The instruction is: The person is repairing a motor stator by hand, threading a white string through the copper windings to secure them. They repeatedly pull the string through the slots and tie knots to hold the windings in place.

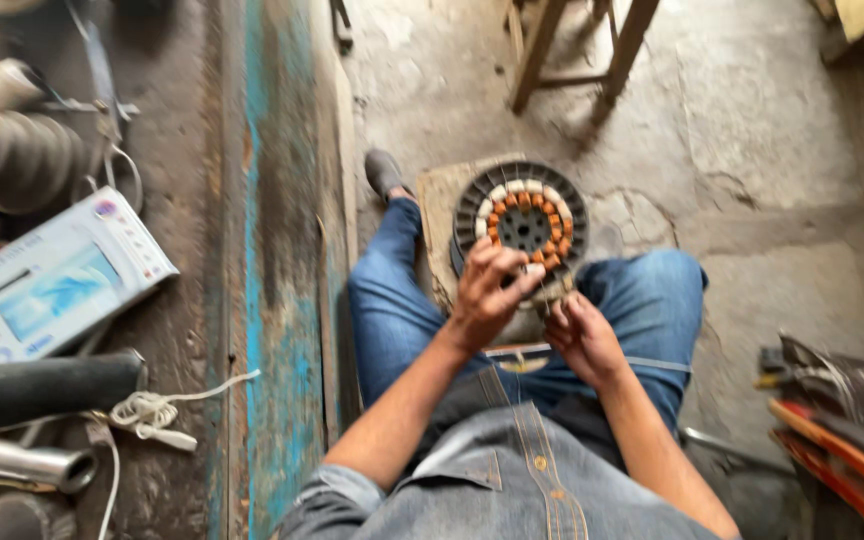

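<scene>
A dark, grimy worktop [177,250] with a worn blue-painted front edge runs down the left. On it, near the left edge, lies a flat white and pale-blue cardboard box [52,285], tilted. Above the box sits a grey ribbed rubber bellows [17,155]. Below the box lies a black cylindrical tube [42,388], then a short shiny metal pipe [27,465] at the lower left corner. A coiled white cord [162,410] rests beside the tube. On the cracked concrete floor [752,130], wooden stool legs [577,50] stand at the top; a stack of red-edged items [842,430] sits at the right.
</scene>
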The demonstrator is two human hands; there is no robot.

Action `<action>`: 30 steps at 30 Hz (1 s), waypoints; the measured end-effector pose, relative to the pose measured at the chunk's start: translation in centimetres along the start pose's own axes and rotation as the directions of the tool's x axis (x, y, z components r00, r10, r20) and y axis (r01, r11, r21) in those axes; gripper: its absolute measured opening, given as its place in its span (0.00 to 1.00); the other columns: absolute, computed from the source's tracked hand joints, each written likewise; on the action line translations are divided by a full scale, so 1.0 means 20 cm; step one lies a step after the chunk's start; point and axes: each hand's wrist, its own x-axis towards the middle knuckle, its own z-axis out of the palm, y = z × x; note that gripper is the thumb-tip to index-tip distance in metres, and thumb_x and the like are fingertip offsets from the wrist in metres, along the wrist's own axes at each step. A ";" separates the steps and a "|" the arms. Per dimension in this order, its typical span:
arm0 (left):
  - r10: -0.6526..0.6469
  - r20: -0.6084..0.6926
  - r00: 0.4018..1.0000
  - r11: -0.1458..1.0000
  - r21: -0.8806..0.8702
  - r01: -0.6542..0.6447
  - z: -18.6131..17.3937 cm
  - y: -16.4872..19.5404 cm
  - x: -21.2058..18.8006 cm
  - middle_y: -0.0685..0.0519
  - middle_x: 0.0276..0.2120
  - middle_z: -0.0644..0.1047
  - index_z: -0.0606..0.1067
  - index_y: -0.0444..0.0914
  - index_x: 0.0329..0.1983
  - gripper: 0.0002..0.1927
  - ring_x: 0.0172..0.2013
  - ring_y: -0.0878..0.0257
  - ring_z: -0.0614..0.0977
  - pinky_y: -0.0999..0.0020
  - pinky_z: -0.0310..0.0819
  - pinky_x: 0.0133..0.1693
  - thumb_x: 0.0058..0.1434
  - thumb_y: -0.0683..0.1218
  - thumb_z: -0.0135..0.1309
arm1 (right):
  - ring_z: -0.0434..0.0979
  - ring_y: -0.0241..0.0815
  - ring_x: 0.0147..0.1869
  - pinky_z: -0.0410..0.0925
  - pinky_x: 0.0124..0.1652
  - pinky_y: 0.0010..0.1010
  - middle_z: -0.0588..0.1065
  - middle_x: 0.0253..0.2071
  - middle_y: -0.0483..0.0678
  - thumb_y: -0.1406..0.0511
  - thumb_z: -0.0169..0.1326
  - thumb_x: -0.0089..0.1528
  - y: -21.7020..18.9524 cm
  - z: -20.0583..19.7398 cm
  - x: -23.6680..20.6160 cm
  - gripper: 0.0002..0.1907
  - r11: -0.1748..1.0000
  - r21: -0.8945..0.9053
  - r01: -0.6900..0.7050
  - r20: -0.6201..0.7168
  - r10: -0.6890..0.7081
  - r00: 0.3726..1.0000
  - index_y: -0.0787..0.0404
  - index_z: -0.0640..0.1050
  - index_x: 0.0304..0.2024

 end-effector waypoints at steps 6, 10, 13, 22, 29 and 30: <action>-0.075 -0.015 0.997 0.994 0.073 0.076 0.11 -0.06 0.04 0.53 0.46 0.74 0.77 0.43 0.46 0.11 0.52 0.55 0.74 0.48 0.66 0.64 0.61 0.43 0.63 | 0.57 0.34 0.27 0.56 0.29 0.27 0.62 0.27 0.41 0.58 0.46 0.72 -0.04 -0.10 0.14 0.15 0.992 0.091 -0.084 0.060 0.078 0.995 0.56 0.64 0.32; -0.050 -0.082 0.995 0.986 0.157 0.062 0.19 -0.08 0.08 0.54 0.43 0.73 0.75 0.42 0.41 0.08 0.48 0.56 0.74 0.49 0.66 0.60 0.63 0.46 0.62 | 0.54 0.33 0.23 0.54 0.25 0.26 0.60 0.23 0.40 0.57 0.44 0.71 -0.06 -0.14 0.22 0.15 0.995 0.053 -0.083 -0.030 0.085 0.996 0.57 0.65 0.33; -0.060 -0.070 0.996 0.974 0.214 0.074 0.24 -0.11 0.10 0.53 0.41 0.73 0.74 0.42 0.40 0.07 0.47 0.55 0.74 0.50 0.65 0.60 0.63 0.46 0.60 | 0.53 0.33 0.22 0.53 0.24 0.27 0.59 0.23 0.40 0.56 0.43 0.72 -0.05 -0.16 0.21 0.16 0.991 0.084 -0.108 -0.042 0.112 0.993 0.57 0.65 0.32; -0.039 -0.118 0.992 0.963 0.260 0.068 0.30 -0.25 0.10 0.55 0.39 0.73 0.73 0.43 0.39 0.07 0.45 0.56 0.74 0.52 0.66 0.59 0.61 0.48 0.57 | 0.50 0.33 0.20 0.49 0.22 0.27 0.56 0.21 0.39 0.54 0.41 0.70 0.02 -0.31 0.33 0.13 0.928 0.232 -0.291 0.084 0.279 0.957 0.55 0.69 0.39; -0.018 -0.141 0.990 0.958 0.280 0.058 0.32 -0.35 0.10 0.57 0.38 0.73 0.73 0.45 0.38 0.07 0.44 0.59 0.75 0.53 0.65 0.59 0.61 0.50 0.56 | 0.48 0.33 0.17 0.46 0.19 0.28 0.54 0.19 0.37 0.50 0.45 0.66 0.07 -0.39 0.47 0.18 0.898 0.224 -0.379 0.058 0.376 0.925 0.58 0.70 0.44; -0.021 -0.140 0.990 0.957 0.283 0.061 0.32 -0.35 0.09 0.57 0.38 0.73 0.73 0.45 0.38 0.07 0.44 0.60 0.75 0.53 0.65 0.59 0.61 0.50 0.56 | 0.48 0.33 0.17 0.46 0.19 0.28 0.54 0.18 0.37 0.50 0.46 0.66 0.07 -0.38 0.46 0.19 0.896 0.220 -0.386 0.017 0.393 0.920 0.59 0.71 0.44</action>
